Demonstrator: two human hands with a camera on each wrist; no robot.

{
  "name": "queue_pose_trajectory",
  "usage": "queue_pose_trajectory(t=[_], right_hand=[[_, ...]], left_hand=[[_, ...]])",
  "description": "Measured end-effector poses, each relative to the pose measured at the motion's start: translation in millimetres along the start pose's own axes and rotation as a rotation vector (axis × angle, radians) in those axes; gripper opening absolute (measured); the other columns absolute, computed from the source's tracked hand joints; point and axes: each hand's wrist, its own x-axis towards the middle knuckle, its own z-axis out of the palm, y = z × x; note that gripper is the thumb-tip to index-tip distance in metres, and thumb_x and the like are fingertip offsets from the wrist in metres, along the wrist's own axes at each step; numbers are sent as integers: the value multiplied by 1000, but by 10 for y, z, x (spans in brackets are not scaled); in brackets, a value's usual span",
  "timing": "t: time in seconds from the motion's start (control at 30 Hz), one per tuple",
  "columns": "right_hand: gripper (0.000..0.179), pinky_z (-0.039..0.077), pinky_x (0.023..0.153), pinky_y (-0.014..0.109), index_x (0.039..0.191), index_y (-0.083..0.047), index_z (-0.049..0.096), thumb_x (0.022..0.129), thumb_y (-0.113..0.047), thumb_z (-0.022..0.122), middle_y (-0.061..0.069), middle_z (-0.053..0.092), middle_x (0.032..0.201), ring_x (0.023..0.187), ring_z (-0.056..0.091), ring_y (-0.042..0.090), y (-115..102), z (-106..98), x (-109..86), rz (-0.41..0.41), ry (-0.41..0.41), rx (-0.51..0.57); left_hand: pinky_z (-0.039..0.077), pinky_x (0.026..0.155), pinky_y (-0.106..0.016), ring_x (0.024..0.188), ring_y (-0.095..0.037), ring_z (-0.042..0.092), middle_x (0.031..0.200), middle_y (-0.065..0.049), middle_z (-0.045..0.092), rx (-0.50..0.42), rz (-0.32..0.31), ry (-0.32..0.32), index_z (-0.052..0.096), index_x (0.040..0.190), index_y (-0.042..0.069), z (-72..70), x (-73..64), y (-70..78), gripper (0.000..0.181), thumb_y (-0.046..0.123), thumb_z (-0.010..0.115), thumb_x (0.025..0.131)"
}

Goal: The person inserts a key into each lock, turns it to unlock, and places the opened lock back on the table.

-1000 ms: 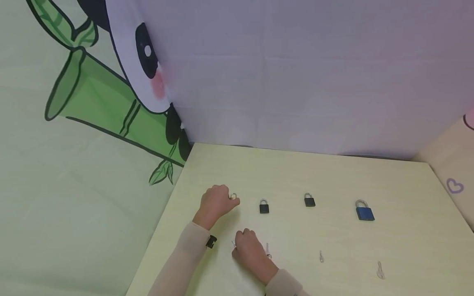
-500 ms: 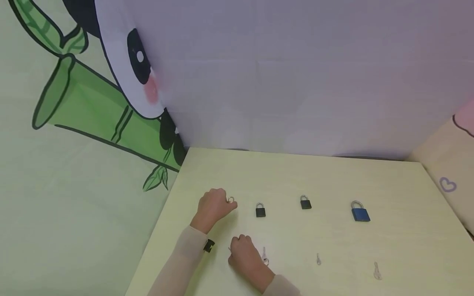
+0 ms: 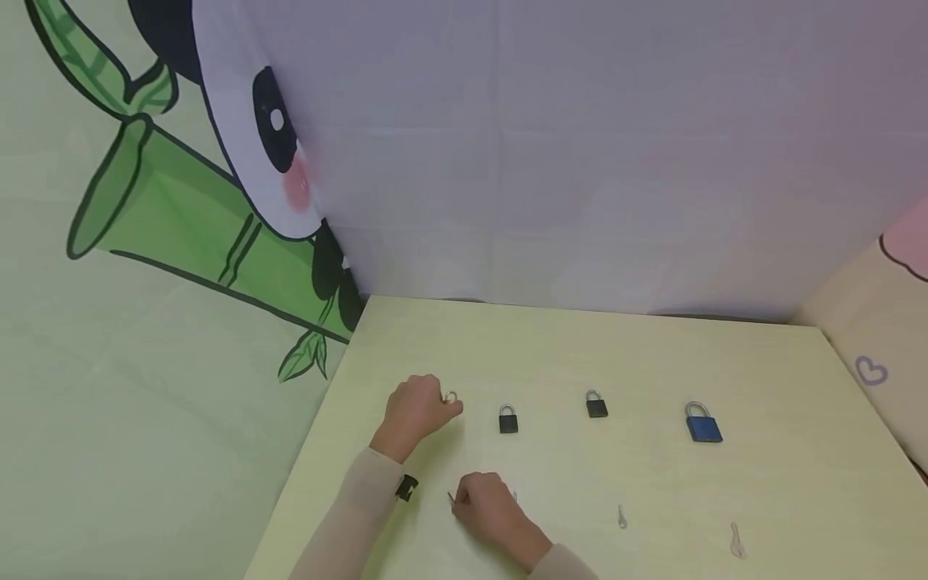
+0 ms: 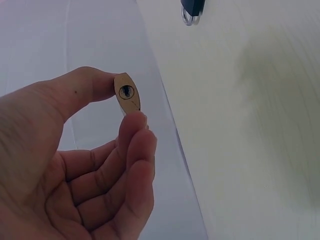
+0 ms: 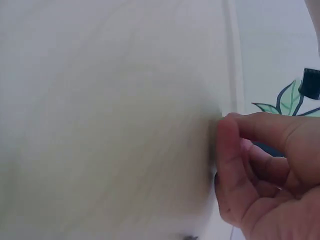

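My left hand (image 3: 416,409) holds a small brass padlock up over the left part of the table, pinched between thumb and fingertips. The left wrist view shows the padlock's (image 4: 131,102) keyhole face pointing toward the camera; its shackle peeks past the hand in the head view. Lower and closer to me, my right hand (image 3: 490,506) pinches a small key (image 3: 450,496), whose thin shaft juts out to the left of the fingertips. In the right wrist view the fingers (image 5: 230,145) mostly cover the key.
Two black padlocks, one nearer (image 3: 508,424) and one farther right (image 3: 597,408), lie right of my left hand, then a blue padlock (image 3: 704,428). In front lie keys: one mostly behind my right hand, a small one (image 3: 622,517) and a larger one (image 3: 736,541).
The head view has tilted slightly. My right hand has shifted a little to the right over a key on the table, hiding most of it. The left hand keeps its grip on the padlock.
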Motion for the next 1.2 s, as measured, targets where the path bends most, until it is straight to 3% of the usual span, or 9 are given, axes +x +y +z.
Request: queue_pose_trajectory(t=[0.17,0.43,0.63,0.87,1.2], right_hand=[[17,47,54,22,74,-12,69,91,-14,71,-9,60,59,40,54,5,62,-79,7,39,12,210],[24,49,54,25,86,-3,73,97,-24,66,7,69,72,45,61,13,56,-198,122,14,68,441],[22,47,51,24,91,-4,68,101,-20,58,7,66,77,48,58,10,2,-260,212,-18,80,444],[27,44,48,23,92,1,66,103,-22,57,12,64,76,54,61,28,-78,-384,275,-6,96,444],[27,45,49,24,94,3,68,100,-22,61,13,64,77,50,54,12,-70,-385,326,16,105,519]], left_hand=[[19,43,-27,46,-9,24,45,10,22,-34,10,-7,38,48,16,-11,0,-16,50,35,68,83],[21,43,-27,45,-9,26,44,10,24,-37,3,-16,41,49,16,-35,-21,-15,48,36,69,82],[19,43,-27,45,-9,24,43,10,23,-40,12,-15,40,47,15,-41,-47,-28,49,36,69,81],[19,42,-26,44,-8,23,43,11,23,-35,27,-26,39,46,16,-34,-81,-18,50,35,69,81],[19,42,-26,43,-8,24,42,11,23,-20,30,-21,39,45,17,-22,-98,-17,50,35,69,81]])
